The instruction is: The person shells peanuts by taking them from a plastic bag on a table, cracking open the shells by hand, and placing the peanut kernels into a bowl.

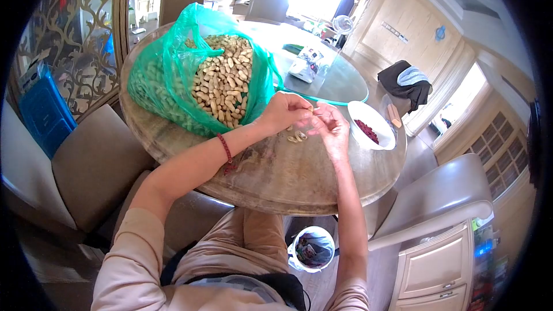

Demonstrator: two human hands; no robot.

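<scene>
My left hand (284,113) and my right hand (332,126) meet above the round table, fingertips pinched together around a small peanut (311,109). Just below them, several empty peanut shells (297,137) lie on the tabletop. To the left stands an open green plastic bag (173,89), full of unshelled peanuts (223,80). Right of my right hand sits a white bowl (385,140) with dark red peanut kernels (366,131) inside. A red beaded bracelet is around my left wrist.
The marble-patterned table (276,190) has a glass turntable (340,83) bearing a white package (306,64). A lined trash bin (314,249) stands on the floor below the table's front edge. Chairs (440,196) surround the table.
</scene>
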